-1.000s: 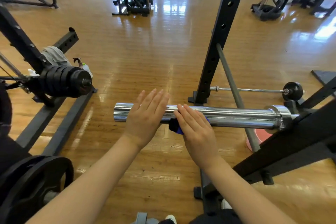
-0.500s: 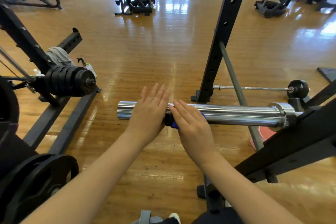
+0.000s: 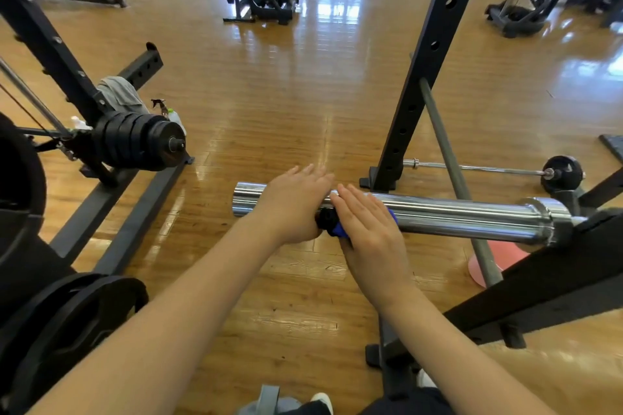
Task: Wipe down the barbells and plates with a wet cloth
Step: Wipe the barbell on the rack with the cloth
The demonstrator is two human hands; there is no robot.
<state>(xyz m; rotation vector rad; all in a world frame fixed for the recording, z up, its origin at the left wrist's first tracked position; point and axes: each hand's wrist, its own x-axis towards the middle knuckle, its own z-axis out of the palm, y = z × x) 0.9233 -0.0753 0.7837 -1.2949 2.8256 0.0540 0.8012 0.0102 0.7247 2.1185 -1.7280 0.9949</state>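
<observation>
We see one wood floor point(image 3: 303, 94) carrying everything, with one black rack upright point(image 3: 424, 67) rising right of centre and a grey brace point(image 3: 451, 172) leaning against it. At the left edge one stack of black plates point(image 3: 135, 140) sits on a peg, with two larger plates point(image 3: 67, 313) low in the near-left corner. One chrome sleeve point(image 3: 455, 214) runs across the middle, its collar resting in the rack at the right. A second, thin barbell point(image 3: 482, 168) lies on the floor behind it with one small plate on its end. One grey towel point(image 3: 118, 93) hangs on the left frame, and one spray bottle point(image 3: 173, 116) stands just beside the stack. One pink disc point(image 3: 505, 258) lies under the sleeve. Our left hand point(image 3: 293, 205) lies flat over the sleeve, fingers straight and together. Our right hand point(image 3: 367, 229), fingers straight and slightly spread, presses one blue cloth point(image 3: 337, 229) against the sleeve's near side, just beside the left hand.
</observation>
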